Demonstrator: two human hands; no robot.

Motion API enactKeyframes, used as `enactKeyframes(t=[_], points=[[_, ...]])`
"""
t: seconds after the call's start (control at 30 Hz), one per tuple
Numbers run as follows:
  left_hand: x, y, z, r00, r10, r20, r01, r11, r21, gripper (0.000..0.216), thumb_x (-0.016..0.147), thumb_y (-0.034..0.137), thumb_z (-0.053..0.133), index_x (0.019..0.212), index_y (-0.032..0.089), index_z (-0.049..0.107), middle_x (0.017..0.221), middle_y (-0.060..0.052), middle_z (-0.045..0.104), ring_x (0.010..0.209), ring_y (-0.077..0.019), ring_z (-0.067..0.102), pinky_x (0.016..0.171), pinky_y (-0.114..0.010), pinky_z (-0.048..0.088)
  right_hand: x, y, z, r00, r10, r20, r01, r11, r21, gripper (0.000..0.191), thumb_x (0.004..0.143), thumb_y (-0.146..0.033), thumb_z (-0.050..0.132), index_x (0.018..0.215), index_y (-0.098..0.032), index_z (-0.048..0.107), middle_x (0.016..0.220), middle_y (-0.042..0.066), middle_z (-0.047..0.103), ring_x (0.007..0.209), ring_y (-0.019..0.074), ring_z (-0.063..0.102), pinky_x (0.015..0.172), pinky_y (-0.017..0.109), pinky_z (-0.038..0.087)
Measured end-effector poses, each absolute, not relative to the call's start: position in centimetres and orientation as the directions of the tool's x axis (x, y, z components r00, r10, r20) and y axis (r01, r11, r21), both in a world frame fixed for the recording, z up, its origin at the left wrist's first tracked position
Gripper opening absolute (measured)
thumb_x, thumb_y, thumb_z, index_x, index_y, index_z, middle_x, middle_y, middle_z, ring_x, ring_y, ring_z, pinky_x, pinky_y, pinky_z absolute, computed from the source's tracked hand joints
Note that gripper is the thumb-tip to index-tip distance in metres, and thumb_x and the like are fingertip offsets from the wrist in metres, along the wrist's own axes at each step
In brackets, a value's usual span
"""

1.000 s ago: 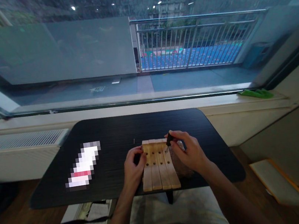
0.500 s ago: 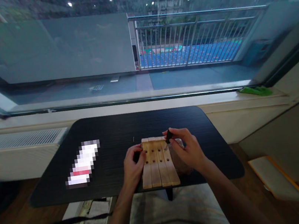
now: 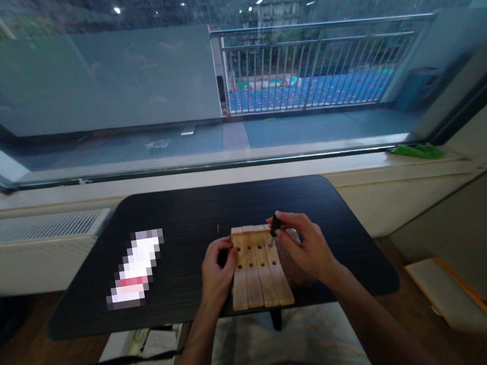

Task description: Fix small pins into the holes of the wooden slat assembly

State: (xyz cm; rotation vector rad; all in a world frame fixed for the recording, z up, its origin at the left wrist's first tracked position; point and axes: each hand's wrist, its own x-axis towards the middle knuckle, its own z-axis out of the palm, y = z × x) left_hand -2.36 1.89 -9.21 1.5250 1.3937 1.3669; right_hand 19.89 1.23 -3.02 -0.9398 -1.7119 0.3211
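The left hand (image 3: pixel 216 267) grips the left edge of the wooden slats (image 3: pixel 261 283), whose near end lies at the table's (image 3: pixel 175 214) front edge. The right hand (image 3: pixel 311 248) pinches a dark-handled screwdriver (image 3: pixel 276 224), its tip at the right slat's upper hole. Tabletop stretches widely left, right and beyond; a brown block (image 3: pixel 293 263) crowds the slats' right side.

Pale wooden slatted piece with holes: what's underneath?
Black wood-grained tabletop shows around it; a brown textured object shows along its right edge, partly behind the right hand. The slats hide what's directly beneath.
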Motion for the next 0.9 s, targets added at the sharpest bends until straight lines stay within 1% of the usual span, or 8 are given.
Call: enactKeyframes(t=[0.1, 0.33, 0.73, 0.9], points=[[-2.33, 1.91, -9.16, -0.108, 0.958, 0.265, 0.278, -0.227, 0.933, 0.012, 0.080, 0.033, 0.065, 0.083, 0.021, 0.065, 0.107, -0.009, 0.072, 0.105, -0.0252, 0.067, 0.099, -0.042, 0.052, 19.76, 1.18, -2.93, -0.080, 0.715, 0.695, 0.420, 0.656, -0.627, 0.038, 0.092, -0.013, 0.059, 0.127, -0.028, 0.062, 0.110, 0.007, 0.077, 0.092, 0.0192, 0.076, 0.081, 0.036, 0.064], [-2.31, 1.89, -9.07, -0.105, 0.962, 0.253, 0.286, -0.215, 0.934, 0.014, 0.080, 0.035, 0.065, 0.084, 0.021, 0.065, 0.107, -0.010, 0.072, 0.105, -0.0261, 0.067, 0.097, -0.043, 0.052, 19.75, 1.08, -2.77, -0.094, 0.705, 0.703, 0.438, 0.663, -0.607, 0.038, 0.092, -0.013, 0.059, 0.126, -0.027, 0.063, 0.109, 0.008, 0.077, 0.086, 0.0182, 0.076, 0.078, 0.035, 0.064], [-2.29, 1.83, -9.05, -0.110, 0.962, 0.251, 0.280, -0.212, 0.936, 0.013, 0.080, 0.035, 0.065, 0.083, 0.022, 0.065, 0.108, -0.010, 0.072, 0.106, -0.0260, 0.067, 0.099, -0.043, 0.051, 19.63, 1.10, -2.56, -0.084, 0.696, 0.713, 0.434, 0.669, -0.603, 0.038, 0.090, -0.012, 0.061, 0.124, -0.028, 0.063, 0.106, 0.006, 0.075, 0.078, 0.0164, 0.073, 0.074, 0.033, 0.064], [-2.30, 1.77, -9.05, -0.106, 0.962, 0.251, 0.277, -0.214, 0.937, 0.012, 0.081, 0.033, 0.065, 0.085, 0.022, 0.066, 0.109, -0.009, 0.072, 0.107, -0.0256, 0.067, 0.100, -0.043, 0.051, 19.61, 1.15, -2.34, -0.116, 0.718, 0.687, 0.433, 0.659, -0.616, 0.036, 0.090, -0.013, 0.060, 0.123, -0.027, 0.063, 0.105, 0.006, 0.074, 0.075, 0.0164, 0.072, 0.071, 0.033, 0.064]])
